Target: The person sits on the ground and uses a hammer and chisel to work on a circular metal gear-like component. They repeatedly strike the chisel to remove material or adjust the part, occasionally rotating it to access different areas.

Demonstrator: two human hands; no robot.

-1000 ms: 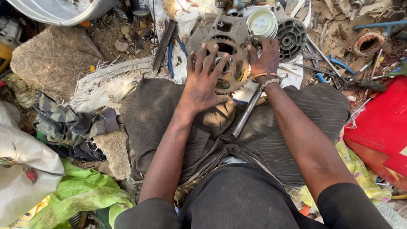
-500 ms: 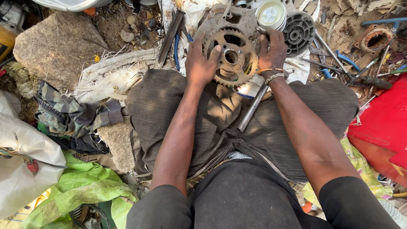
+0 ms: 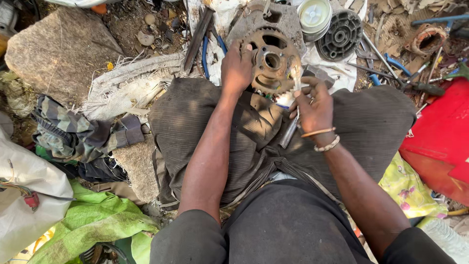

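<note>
A rusty toothed gear wheel (image 3: 271,59) stands tilted on edge in front of my lap, against a grey metal housing (image 3: 273,19). My left hand (image 3: 236,68) grips the wheel's left rim. My right hand (image 3: 315,105) is at the wheel's lower right and pinches a small pale metal piece (image 3: 296,76) by the rim. A metal rod (image 3: 289,132) lies across the dark cloth on my lap, under my right hand.
A black ribbed round part (image 3: 345,34) and a white lidded tin (image 3: 315,13) lie behind the wheel. Loose tools (image 3: 391,63) are scattered to the right, beside a red panel (image 3: 439,137). A large stone (image 3: 58,49), rags (image 3: 78,132) and green sacking (image 3: 93,225) lie left.
My right hand came off the wheel's right rim and dropped toward my lap, now pinching a small metal piece. My left hand still holds the wheel, which sits slightly lower.
</note>
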